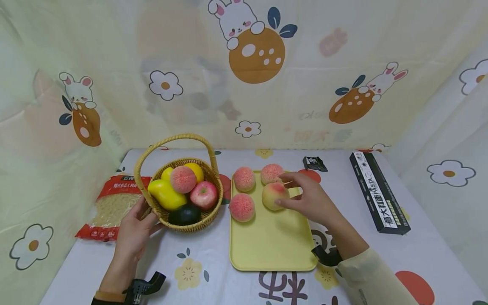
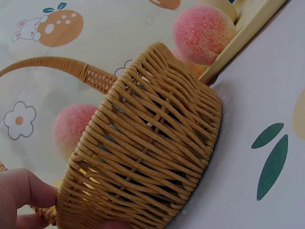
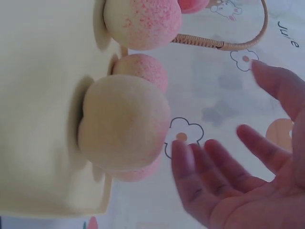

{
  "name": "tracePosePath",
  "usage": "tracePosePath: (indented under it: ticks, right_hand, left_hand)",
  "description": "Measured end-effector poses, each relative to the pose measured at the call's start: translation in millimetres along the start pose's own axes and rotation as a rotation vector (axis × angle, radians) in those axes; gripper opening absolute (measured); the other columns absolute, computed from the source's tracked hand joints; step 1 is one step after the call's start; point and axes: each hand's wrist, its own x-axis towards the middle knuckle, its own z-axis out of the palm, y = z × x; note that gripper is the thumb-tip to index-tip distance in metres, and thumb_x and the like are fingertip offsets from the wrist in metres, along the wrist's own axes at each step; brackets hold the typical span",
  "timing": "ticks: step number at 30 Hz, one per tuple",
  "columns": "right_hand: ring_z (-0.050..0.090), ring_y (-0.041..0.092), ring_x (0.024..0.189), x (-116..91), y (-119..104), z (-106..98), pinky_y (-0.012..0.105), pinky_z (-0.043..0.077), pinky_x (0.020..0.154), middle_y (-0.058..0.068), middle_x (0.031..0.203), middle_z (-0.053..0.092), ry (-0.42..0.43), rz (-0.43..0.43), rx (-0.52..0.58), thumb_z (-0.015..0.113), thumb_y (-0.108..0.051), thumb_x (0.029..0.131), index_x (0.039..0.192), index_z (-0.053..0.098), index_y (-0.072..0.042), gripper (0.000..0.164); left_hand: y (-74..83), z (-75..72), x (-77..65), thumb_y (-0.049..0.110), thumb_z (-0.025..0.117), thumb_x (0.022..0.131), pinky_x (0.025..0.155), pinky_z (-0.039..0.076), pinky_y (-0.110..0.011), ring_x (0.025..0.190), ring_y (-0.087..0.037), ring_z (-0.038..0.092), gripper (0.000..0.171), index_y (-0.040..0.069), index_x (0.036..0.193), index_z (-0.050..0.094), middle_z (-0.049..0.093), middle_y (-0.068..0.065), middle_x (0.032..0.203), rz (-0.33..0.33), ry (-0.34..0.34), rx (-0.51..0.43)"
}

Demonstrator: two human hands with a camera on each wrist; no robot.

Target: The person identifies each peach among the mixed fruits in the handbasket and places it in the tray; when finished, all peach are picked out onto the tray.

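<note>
At its left side, a wicker basket [image 1: 211, 218] with a tall handle is held by my left hand [image 1: 134, 228]. In the left wrist view, a finger and thumb tip show at the basket's rim [image 2: 90, 136]. Inside lie a fuzzy pink peach [image 1: 183, 179], a yellow mango-like fruit [image 1: 166, 195], a red apple [image 1: 203, 195], a dark avocado [image 1: 184, 214] and yellow fruit behind. Over the yellow tray [image 1: 272, 248], my right hand [image 1: 309, 197] spreads its fingers beside a pale peach [image 1: 273, 197]. In the right wrist view those fingers stand apart from the peach [image 3: 124, 121].
Several pink peaches [image 1: 242, 207] share the tray's back part. Left of the basket lies a red-and-clear pasta bag [image 1: 110, 207]. A black pasta box [image 1: 379, 192] lies at the right, and a small black packet [image 1: 314, 163] behind the tray. A patterned curtain [image 1: 213, 114] closes the back.
</note>
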Motion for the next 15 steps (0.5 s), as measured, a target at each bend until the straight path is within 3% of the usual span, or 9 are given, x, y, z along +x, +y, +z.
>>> tracePosePath:
  ticks: [6, 15]
  right_hand:
    - [0.063, 0.034, 0.130, -2.6, -3.4, 4.8, 0.049, 0.062, 0.099, 0.016, 0.147, 0.061, 0.013, -0.013, 0.114, 0.087, -0.028, 0.089, 0.150, 0.054, -0.010, 0.071]
    - [0.064, 0.033, 0.127, 13.8, -32.5, 23.0, 0.049, 0.063, 0.097, 0.011, 0.144, 0.064, -0.031, -0.120, 0.109, 0.089, -0.026, 0.085, 0.147, 0.057, -0.014, 0.071]
  left_hand:
    - [-1.5, 0.1, 0.7, 0.022, 0.062, 0.107, 0.098, 0.062, -0.036, 0.150, -0.033, 0.049, 0.076, 0.044, 0.167, 0.021, 0.030, -0.002, 0.175, 0.005, 0.006, 0.004]
    - [-2.3, -0.2, 1.7, 0.023, 0.062, 0.107, 0.100, 0.060, -0.037, 0.150, -0.033, 0.048, 0.076, 0.042, 0.168, 0.020, 0.028, -0.002, 0.176, 0.008, -0.005, -0.002]
